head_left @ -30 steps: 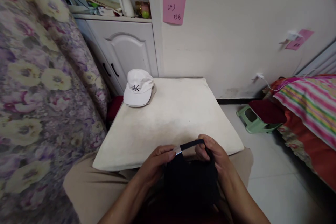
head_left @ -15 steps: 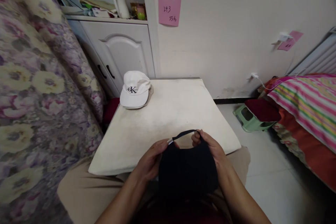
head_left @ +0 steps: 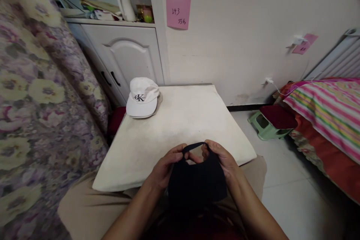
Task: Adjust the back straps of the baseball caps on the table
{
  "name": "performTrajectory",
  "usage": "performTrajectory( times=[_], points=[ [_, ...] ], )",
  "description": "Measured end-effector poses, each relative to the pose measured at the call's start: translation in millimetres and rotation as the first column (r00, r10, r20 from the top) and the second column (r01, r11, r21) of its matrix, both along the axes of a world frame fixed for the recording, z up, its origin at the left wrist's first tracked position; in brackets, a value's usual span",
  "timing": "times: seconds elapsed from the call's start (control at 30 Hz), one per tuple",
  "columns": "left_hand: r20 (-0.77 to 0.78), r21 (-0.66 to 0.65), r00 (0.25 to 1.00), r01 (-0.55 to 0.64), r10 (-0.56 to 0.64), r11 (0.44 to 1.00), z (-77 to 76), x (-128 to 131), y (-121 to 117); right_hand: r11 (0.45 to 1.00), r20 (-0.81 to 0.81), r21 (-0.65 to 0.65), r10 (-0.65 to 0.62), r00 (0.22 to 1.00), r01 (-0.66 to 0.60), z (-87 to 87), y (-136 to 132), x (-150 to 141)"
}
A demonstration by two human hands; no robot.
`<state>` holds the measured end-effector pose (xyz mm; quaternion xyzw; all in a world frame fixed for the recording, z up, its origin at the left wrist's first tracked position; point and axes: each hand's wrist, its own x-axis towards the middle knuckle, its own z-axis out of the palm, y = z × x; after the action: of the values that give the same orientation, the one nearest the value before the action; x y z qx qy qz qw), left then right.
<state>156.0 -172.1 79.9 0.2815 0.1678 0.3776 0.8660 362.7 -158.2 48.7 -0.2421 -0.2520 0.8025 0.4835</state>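
Navy-black fabric cap (head_left: 197, 183) with a narrow back strap (head_left: 195, 144) was held above the lap, by the near edge of the rectangular cream-topped table (head_left: 180, 123). Bare left hand (head_left: 168, 165) grasped the strap's left end, bare right hand (head_left: 224, 159) its right end. Uneven pulling could have twisted the strap; one loosened pinch could have let the cap sag lapward. Fastening was hidden, so a slip there might have gone unnoticed.
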Motion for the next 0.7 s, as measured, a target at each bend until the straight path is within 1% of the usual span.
performTrajectory(
  times=[0.07,0.17,0.27,0.33,0.43,0.57,0.63,0.7],
  points=[
    [0.024,0.025,0.999,0.022,-0.022,0.999,2.1,1,2,0.998,0.057,0.039,0.040,0.998,-0.042,-1.1,1,1],
    [0.071,0.048,0.997,-0.020,0.016,0.999,9.0,3,6,0.981,0.153,0.105,0.148,0.977,-0.165,-9.3,3,8],
    [0.102,0.066,0.991,-0.093,0.086,0.994,17.7,2,10,0.943,0.211,0.130,0.276,0.938,-0.306,-28.0,3,17],
    [0.119,0.052,0.982,-0.153,0.146,0.987,21.9,1,11,0.914,0.225,0.150,0.340,0.913,-0.378,-43.0,2,22],
    [0.163,0.033,0.962,-0.225,0.217,0.974,24.0,0,12,0.881,0.204,0.191,0.397,0.895,-0.434,-61.6,-2,25],
    [0.204,0.053,0.928,-0.328,0.312,0.943,20.3,1,9,0.839,0.187,0.234,0.457,0.870,-0.491,-75.4,-3,27],
    [0.214,0.035,0.896,-0.406,0.390,0.913,17.0,2,10,0.836,0.198,0.245,0.452,0.870,-0.490,-80.3,-3,27],
    [0.232,0.003,0.851,-0.485,0.471,0.875,13.9,2,13,0.856,0.223,0.241,0.409,0.885,-0.457,-85.0,-2,24]
  ],
)
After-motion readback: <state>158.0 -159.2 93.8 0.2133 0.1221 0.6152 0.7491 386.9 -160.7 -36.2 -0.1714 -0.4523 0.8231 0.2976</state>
